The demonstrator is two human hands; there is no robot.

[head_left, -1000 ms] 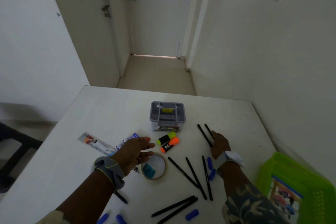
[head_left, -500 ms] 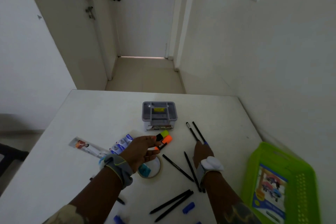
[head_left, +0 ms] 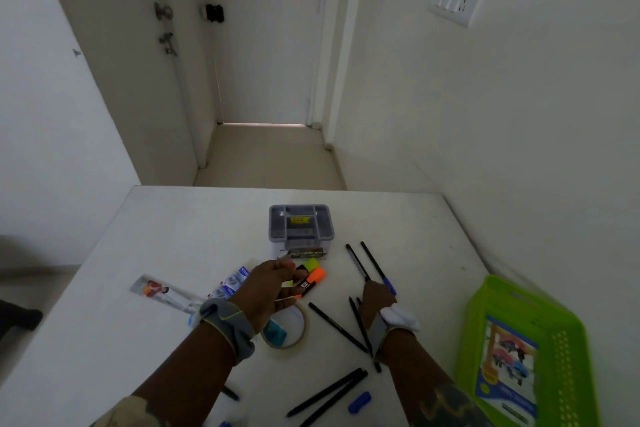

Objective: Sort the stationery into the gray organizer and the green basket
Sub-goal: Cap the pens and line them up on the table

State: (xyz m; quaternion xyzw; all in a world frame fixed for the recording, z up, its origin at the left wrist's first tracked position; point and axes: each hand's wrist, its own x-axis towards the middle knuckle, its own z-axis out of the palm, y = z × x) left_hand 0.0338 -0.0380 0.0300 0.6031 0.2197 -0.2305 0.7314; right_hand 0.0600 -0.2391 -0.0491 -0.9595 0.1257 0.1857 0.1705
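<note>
Pick-up step. Left hand (head_left: 273,288) over the two highlighters (head_left: 310,274), fingers loosely curled around them, grip not confirmed. Right hand (head_left: 375,298) on the black pens (head_left: 360,262), fingers hidden, can't tell. Next move likely: lift, carry to gray organizer (head_left: 301,227) just behind. Green basket (head_left: 568,343) sits far right, holding one booklet. On the surface (head_left: 173,236): about eight pens, one tape roll (head_left: 289,328), one ruler (head_left: 166,292).

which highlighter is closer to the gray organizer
The yellow highlighter. It lies just in front of the gray organizer, while the orange highlighter sits beside it on the nearer side.
</note>
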